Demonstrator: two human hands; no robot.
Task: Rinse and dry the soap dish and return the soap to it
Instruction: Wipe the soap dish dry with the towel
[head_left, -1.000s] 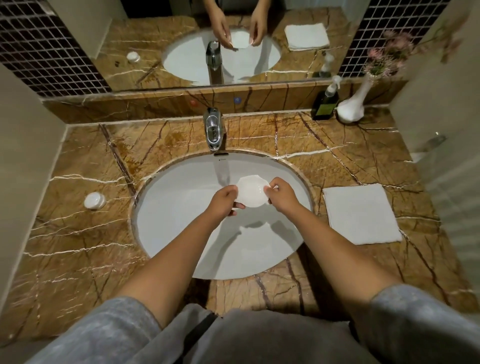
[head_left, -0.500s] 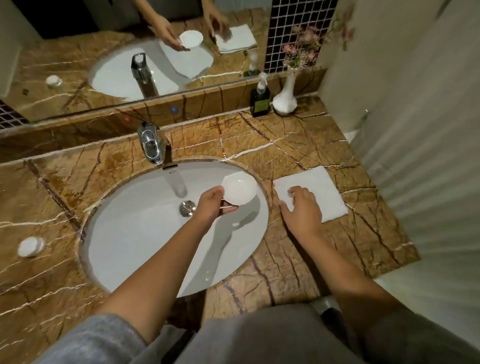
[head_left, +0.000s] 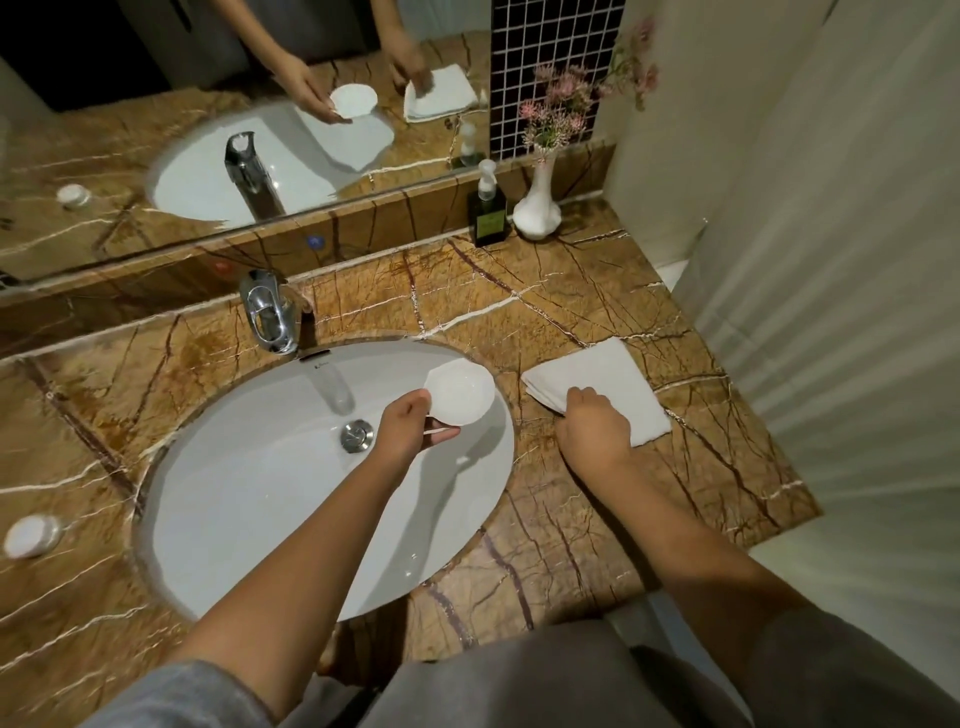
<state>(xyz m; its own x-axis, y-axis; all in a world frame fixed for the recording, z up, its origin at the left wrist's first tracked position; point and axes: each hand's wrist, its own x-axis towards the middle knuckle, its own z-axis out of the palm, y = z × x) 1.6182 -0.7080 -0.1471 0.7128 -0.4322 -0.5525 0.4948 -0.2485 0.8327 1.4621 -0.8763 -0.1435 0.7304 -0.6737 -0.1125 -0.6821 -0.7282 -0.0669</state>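
My left hand (head_left: 408, 431) holds the white shell-shaped soap dish (head_left: 461, 392) by its near edge, above the right side of the white sink basin (head_left: 249, 493). My right hand (head_left: 592, 428) pinches the near left corner of the folded white towel (head_left: 608, 384), which lies on the brown marble counter to the right of the basin. The round white soap (head_left: 32, 535) rests on the counter far to the left of the sink.
A chrome tap (head_left: 270, 312) stands behind the basin, with the drain plug (head_left: 356, 435) below it. A dark pump bottle (head_left: 488, 208) and a white vase of pink flowers (head_left: 537, 208) sit at the back right. The counter (head_left: 571, 519) ends at a ribbed wall on the right. A mirror spans the back.
My right hand let go of the soap dish, moved right onto the towel and closed on its corner. The dish stays in my left hand. My view turned to the right.
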